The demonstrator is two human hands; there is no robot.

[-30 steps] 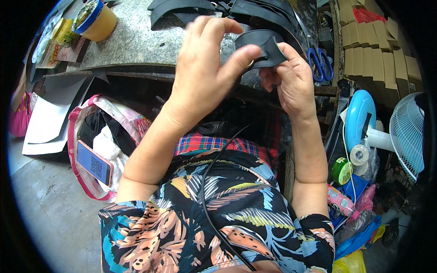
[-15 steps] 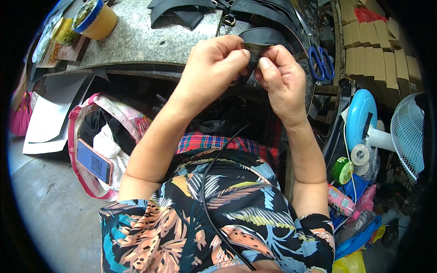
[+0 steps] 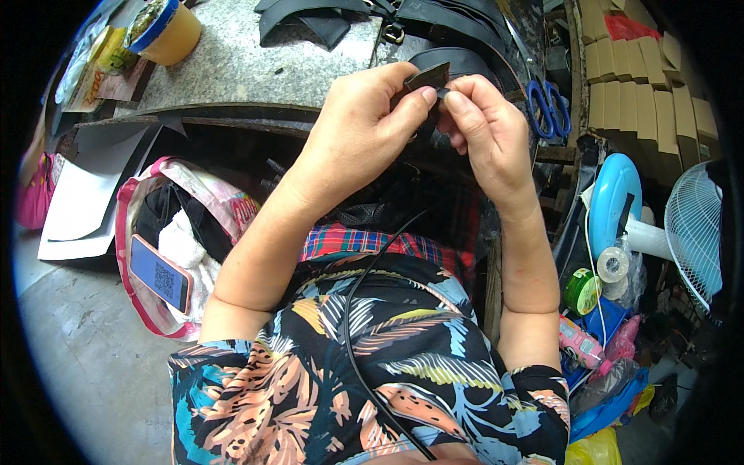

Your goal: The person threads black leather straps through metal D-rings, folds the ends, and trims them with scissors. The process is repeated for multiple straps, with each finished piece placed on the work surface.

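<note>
Near the table's front edge, my left hand (image 3: 370, 116) pinches a small dark, leather-like piece (image 3: 428, 77) between thumb and fingers. My right hand (image 3: 490, 128) is closed at the right edge of the same piece, its thumb pressed against the forefinger. The two hands almost touch, and the lower part of the piece is hidden behind them. Just beyond, a curved black strap (image 3: 453, 59) lies on the table. More black straps (image 3: 314, 25) and a metal ring (image 3: 394, 34) are farther back. Blue-handled scissors (image 3: 547, 110) lie right of my right hand.
A tub with a blue rim (image 3: 172, 35) stands on the grey tabletop (image 3: 225, 74) at the far left. An open bag (image 3: 128, 260) with a phone (image 3: 161, 273) is below. Cardboard pieces (image 3: 651, 108) and a fan (image 3: 694, 232) are at the right.
The dark piece has been tilted up, so more of its flat face shows above my left thumb. My right hand has shifted slightly, with its thumb now closer to my left thumb.
</note>
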